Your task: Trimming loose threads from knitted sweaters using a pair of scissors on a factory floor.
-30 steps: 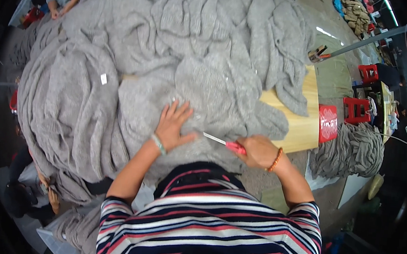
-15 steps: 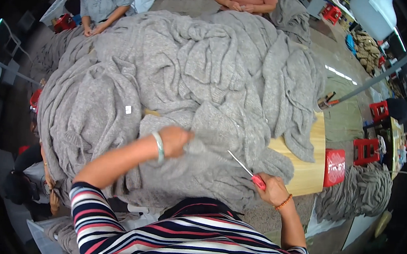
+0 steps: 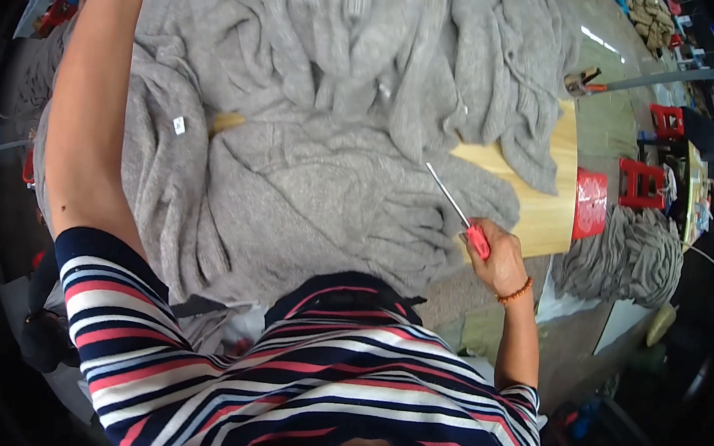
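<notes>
In my right hand (image 3: 498, 261) is a screwdriver-like tool (image 3: 478, 239) with a red handle and a thin straight metal shaft. My fingers wrap round its handle, and the shaft points up and left above the cloth. Under it spreads a grey knitted garment (image 3: 292, 188), bunched into folds near my right hand. My left forearm (image 3: 90, 115) reaches far out over the left side of the pile; the hand itself is cut off by the top edge. Beneath that arm lies another grey knit (image 3: 153, 180) with a small white label (image 3: 180, 126).
More grey knitwear (image 3: 357, 28) is heaped across the far side of the wooden table (image 3: 544, 222). Red stools (image 3: 590, 201) stand beyond its right edge, near a stack of grey knits (image 3: 630, 255). A metal pole (image 3: 658, 80) with a clamp juts in at the far right.
My left hand has swung from the middle of the pile far up and left, out of view. The near garment lies flatter. My head view has tilted down; the right hand keeps the tool.
</notes>
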Motion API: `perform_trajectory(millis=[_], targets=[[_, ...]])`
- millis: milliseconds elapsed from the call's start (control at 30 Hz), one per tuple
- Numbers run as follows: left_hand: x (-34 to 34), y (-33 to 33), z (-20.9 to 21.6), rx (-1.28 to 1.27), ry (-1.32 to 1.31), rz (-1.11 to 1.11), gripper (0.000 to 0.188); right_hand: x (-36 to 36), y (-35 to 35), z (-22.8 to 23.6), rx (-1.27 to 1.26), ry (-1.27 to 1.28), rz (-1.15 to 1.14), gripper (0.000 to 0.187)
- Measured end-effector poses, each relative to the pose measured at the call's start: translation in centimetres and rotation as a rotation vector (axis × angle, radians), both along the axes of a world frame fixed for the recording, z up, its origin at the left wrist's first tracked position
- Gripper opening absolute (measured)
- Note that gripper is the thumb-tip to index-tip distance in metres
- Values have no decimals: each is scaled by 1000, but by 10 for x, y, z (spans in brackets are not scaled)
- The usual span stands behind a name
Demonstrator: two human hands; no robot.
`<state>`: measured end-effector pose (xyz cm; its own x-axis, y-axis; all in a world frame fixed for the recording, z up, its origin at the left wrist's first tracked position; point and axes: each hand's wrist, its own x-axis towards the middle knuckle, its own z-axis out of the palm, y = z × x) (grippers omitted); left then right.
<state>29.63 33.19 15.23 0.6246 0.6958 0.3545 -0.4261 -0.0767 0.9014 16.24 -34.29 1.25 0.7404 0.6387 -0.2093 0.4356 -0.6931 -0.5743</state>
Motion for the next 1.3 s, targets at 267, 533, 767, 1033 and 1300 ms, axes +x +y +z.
perform_trajectory(millis=[267, 533, 767, 1033, 1300], targets=[[-199, -264, -154, 825, 673, -603, 55, -24, -17, -38, -85, 110, 54, 22], [-305, -391, -259, 1411, 511, -890, 32, -13, -6, -40, -49, 93, 126, 21], [-308, -307, -185, 953, 560, -177, 17, -19, -6, -39, -40, 80, 159, 21], [-351, -204, -176, 478, 490, 475, 12, -17, 8, -48, 21, 63, 254, 24], [-308, -222, -142, 301, 210, 412, 10, -23, 52, -25, 40, 164, 262, 33]])
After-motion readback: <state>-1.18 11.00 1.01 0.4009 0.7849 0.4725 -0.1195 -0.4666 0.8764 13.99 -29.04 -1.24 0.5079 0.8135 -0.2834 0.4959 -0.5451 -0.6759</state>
